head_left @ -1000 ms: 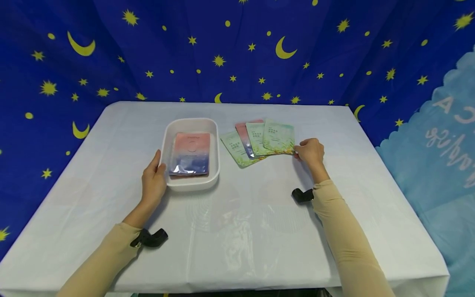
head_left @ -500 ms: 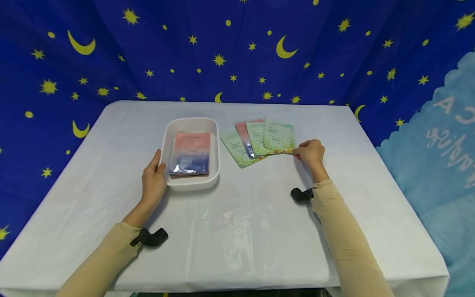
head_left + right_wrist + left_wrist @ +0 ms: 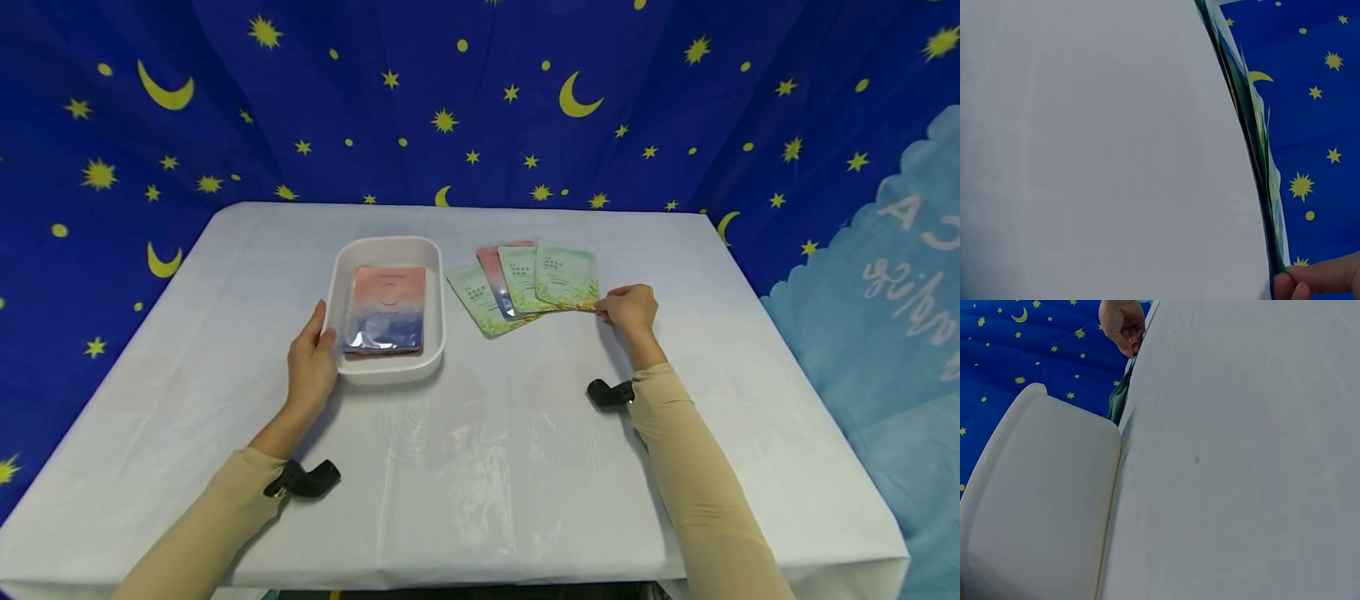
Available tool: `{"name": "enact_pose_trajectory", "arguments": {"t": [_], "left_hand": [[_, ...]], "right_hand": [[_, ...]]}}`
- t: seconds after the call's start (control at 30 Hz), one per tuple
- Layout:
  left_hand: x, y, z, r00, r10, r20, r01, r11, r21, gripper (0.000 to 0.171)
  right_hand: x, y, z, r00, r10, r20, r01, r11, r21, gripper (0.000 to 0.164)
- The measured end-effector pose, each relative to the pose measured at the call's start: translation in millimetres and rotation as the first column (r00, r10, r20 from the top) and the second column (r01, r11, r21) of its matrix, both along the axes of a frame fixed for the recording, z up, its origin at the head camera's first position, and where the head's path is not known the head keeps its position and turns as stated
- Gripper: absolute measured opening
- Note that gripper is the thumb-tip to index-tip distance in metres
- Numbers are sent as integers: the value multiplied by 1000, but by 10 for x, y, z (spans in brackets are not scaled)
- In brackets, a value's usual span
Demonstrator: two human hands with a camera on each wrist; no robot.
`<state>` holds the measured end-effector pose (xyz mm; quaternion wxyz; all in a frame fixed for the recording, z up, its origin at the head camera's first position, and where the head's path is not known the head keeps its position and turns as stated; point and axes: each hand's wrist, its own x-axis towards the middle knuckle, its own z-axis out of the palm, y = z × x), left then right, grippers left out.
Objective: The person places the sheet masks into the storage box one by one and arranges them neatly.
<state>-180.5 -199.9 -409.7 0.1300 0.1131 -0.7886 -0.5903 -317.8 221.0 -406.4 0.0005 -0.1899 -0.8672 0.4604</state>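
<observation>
On the left of the table, a white plastic tray contains stacked sheet mask packets, the top one pink fading to dark blue. My left hand holds the tray's left side, thumb at the rim; its other fingers are partly hidden. To the tray's right, several packets lie fanned out: green ones and a pink-and-blue one between them. My right hand pinches the lower right corner of the rightmost green packet. In the right wrist view, thumb and fingertips grip the fan's edge.
A white cloth covers the table, whose front edge runs along the bottom of the head view. Behind it hangs a blue curtain with yellow stars and moons. A black wrist camera sits below my left hand, another below my right.
</observation>
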Motion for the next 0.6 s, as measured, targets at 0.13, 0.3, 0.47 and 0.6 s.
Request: {"name": "enact_pose_trajectory", "arguments": {"t": [0.13,0.3,0.47,0.6], "left_hand": [[3,0,3,1000,-3,2,3,1000,1,52],[9,2,12,1000,-9,4,9,1000,8,52],[9,7,15,1000,-6,2,6,1000,8,52],[11,7,13,1000,-1,3,1,1000,3,52]], "right_hand": [[-13,1,-11,1000,5,23,-5,1000,-17,33],[-27,2,-18,999,19,37,-19,1000,-10,33],[-15,-6,-9,999,25,33,-25,1000,-3,35],[-7,-12,-5,1000,15,21,-15,1000,-11,36]]}}
